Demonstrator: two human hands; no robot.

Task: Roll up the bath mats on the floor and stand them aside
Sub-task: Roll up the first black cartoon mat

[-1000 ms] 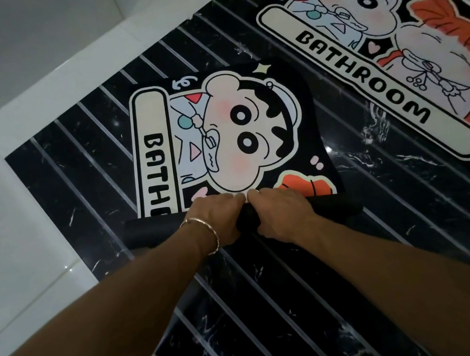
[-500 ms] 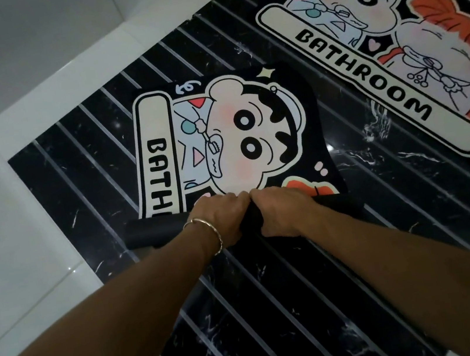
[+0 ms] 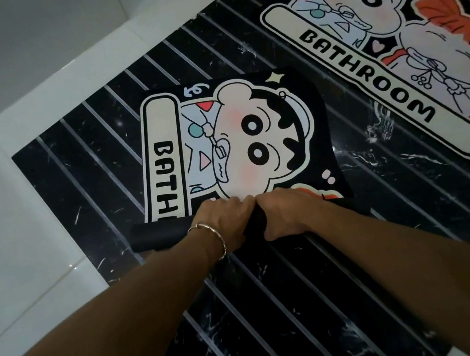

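A black bath mat with a cartoon figure and the letters "BATH" lies on the dark striped floor, its near end rolled into a black tube. My left hand, with a bracelet on the wrist, and my right hand sit side by side on the middle of the roll, fingers curled over its top. The roll hides the rest of the print. A second, flat bath mat reading "BATHROOM" lies at the upper right, apart from my hands.
The black marble floor panel with pale stripes is bordered by white tiles on the left and far side. A white wall rises at the top left. Bare striped floor lies between me and the roll.
The roll has moved slightly forward over the mat, covering a little more of the print. Both hands stay on the roll's middle.
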